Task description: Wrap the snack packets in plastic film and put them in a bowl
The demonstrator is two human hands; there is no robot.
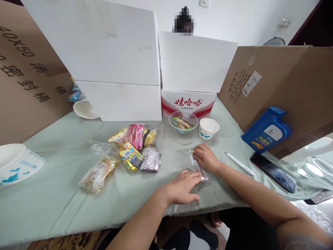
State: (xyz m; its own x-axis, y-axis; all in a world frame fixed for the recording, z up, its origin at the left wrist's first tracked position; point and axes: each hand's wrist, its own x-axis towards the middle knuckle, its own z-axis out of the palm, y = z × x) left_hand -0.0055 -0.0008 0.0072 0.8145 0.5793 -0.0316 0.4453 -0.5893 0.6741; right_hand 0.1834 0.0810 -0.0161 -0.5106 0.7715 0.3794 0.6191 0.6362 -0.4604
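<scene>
A crinkled clear plastic bag [201, 170] lies flat on the cloth in front of me. My left hand [184, 185] rests palm down, thumb apart, its fingertips touching the bag's lower end. Curled over the bag's upper part is my right hand [206, 157]; its fingers are closed on the plastic, partly hiding it. To the left sits a clear packet with dark contents [151, 159], beside a yellow snack packet [130, 155], a pink packet [136, 136] and a yellow-and-black packet [149, 137]. A larger clear bag of wrapped pieces [97, 175] lies farther left.
Behind my hands stand a clear bowl [171, 121] holding stick packets and a white paper cup [209, 128]. On the right are a white pen [239, 163], a phone [274, 173] and a blue bottle [267, 130]. Cardboard boxes [275, 76] surround the table; a person is behind them.
</scene>
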